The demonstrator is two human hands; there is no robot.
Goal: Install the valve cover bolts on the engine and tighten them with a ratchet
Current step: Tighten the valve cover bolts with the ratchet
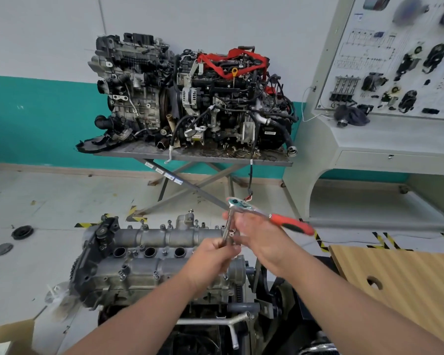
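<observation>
Grey cast valve cover on engine, lying crosswise at lower centre, three round plug wells in row. Bolts standing proud along far edge, more seated along near edge. Ratchet held above cover's right end: chrome head, red-and-black handle pointing right, extension bar hanging down, slightly tilted.

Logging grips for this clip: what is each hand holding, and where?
Both hold the ratchet: right hand just below its head, left hand pinching the extension bar low down.

No legible text or labels
</observation>
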